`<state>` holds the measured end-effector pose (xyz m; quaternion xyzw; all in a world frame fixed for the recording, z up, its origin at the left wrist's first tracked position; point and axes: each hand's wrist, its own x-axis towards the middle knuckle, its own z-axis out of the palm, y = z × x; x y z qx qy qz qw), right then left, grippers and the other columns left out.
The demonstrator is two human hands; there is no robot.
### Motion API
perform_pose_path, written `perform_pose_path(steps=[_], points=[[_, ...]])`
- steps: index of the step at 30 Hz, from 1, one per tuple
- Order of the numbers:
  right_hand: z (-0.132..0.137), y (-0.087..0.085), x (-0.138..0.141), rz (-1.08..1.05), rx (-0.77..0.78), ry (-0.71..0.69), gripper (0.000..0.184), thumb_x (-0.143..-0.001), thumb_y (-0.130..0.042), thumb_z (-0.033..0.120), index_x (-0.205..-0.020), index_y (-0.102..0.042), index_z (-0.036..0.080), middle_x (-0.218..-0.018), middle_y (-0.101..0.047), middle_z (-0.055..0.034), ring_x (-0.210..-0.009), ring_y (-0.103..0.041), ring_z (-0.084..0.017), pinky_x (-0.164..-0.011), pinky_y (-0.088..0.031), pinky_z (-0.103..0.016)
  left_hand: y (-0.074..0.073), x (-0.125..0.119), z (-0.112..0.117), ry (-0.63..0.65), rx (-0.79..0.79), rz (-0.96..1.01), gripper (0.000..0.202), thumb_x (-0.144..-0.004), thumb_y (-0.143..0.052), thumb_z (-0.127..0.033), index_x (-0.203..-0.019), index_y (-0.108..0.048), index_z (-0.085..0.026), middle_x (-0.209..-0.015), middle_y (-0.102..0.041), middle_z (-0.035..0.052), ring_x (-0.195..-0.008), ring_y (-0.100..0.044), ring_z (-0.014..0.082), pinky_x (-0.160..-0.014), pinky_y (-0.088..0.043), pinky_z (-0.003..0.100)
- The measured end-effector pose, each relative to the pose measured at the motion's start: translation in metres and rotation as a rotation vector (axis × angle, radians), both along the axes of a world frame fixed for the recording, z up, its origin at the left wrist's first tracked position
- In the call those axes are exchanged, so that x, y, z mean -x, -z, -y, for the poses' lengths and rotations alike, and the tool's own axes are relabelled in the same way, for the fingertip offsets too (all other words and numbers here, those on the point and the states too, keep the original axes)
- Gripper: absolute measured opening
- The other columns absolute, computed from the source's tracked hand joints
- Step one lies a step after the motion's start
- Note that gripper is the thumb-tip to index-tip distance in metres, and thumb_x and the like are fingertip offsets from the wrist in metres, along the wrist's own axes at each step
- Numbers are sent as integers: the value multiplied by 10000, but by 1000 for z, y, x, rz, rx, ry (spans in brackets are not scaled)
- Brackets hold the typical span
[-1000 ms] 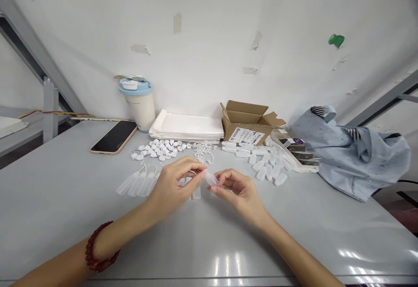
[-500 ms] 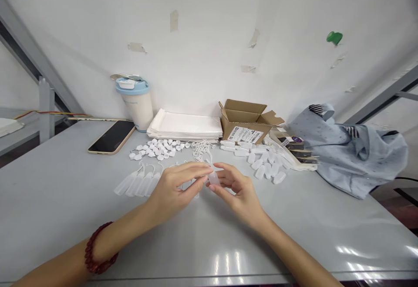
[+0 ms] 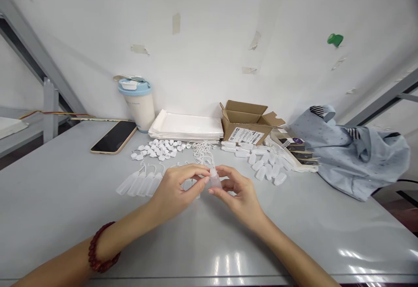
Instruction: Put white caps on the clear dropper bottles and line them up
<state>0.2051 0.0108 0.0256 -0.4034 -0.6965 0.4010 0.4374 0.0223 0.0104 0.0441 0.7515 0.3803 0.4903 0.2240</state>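
A small translucent plastic vial (image 3: 215, 180) stands nearly upright between both my hands above the grey table (image 3: 65, 204). My right hand (image 3: 240, 195) pinches its body from the right. Thumb and fingers of my left hand (image 3: 178, 189) close on its top end; a red bead bracelet (image 3: 98, 252) circles that wrist. A row of finished vials (image 3: 139, 183) lies just left of my left hand. Behind my hands sit a pile of small white caps (image 3: 160, 149), a tangle of white loops (image 3: 203, 151) and a heap of bare vial bodies (image 3: 264, 163).
At the back stand a cup with a blue lid (image 3: 139, 104), a phone (image 3: 114, 136), a stack of white sheets (image 3: 187, 126) and an open cardboard box (image 3: 250, 123). A blue-grey garment (image 3: 355, 152) lies at the right, dark packets (image 3: 298, 150) beside it.
The vial went from lying sideways between my fingertips to standing nearly upright. My left fingers shifted onto its top end, and both hands stayed in the same spot.
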Motion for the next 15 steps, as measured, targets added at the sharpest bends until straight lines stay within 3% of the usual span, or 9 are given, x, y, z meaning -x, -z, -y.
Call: perform_pose_path(steps=[7, 10, 15], points=[[0, -1, 2, 13, 83, 50, 333, -758, -713, 309, -1043, -575, 207, -935, -616, -12, -562, -604, -81, -563, -496, -243, 3, -1, 1, -44, -66, -66, 150, -844, -541, -108, -869, -682, -151, -833, -723, 33, -733, -664, 130, -631, -537, 213], [1, -2, 3, -2, 135, 55, 326, -746, -724, 325, -1010, -573, 208, -944, -614, -7, -589, -619, -91, -560, -492, -241, 7, -1, 2, -47, -136, -95, 189, -857, -521, -102, -986, -655, -132, -934, -703, 65, -813, -654, 143, -692, -538, 234], [0, -3, 3, -46, 219, 82, 317, -736, -721, 323, -981, -554, 213, -915, -594, 17, -540, -612, -76, -510, -467, -221, 11, 0, 2, 63, -185, -195, 244, -914, -472, -141, -1138, -569, -128, -1066, -653, 101, -995, -601, 188, -848, -509, 313]])
